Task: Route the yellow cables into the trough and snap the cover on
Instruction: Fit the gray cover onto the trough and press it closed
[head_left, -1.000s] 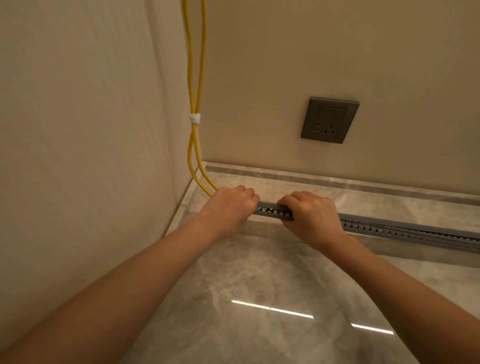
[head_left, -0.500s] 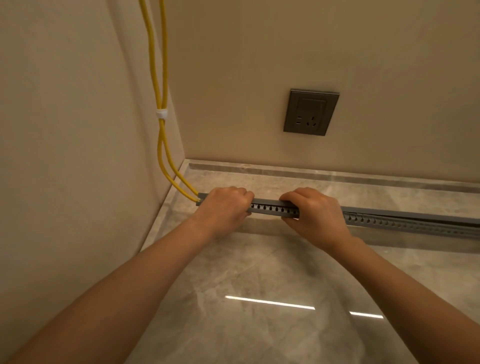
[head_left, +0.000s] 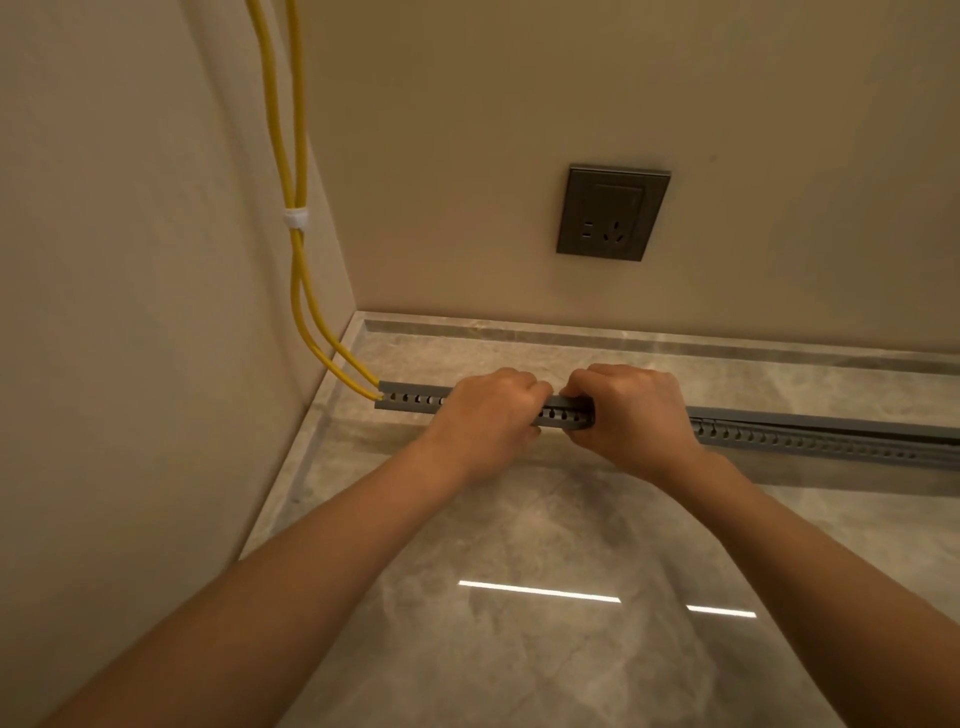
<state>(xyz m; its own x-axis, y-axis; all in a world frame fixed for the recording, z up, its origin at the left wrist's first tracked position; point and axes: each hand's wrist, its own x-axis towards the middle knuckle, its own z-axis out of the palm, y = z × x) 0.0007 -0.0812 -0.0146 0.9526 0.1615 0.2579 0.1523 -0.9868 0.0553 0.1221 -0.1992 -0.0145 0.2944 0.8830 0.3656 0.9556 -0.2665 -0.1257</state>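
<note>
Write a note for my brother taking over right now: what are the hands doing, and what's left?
Left hand: fingers curled over the cover, near the left end of the trough.
Right hand: same grip, just beside it.
Yellow cables run down the corner into that end.
Done: cables in; cover looks seated at the left end.
Left: press the cover down toward the right, where a dark gap seems to show.

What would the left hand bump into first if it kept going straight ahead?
The left hand grips the trough; beyond it, probably the stone ledge below the wall, though depth is unclear.
</note>
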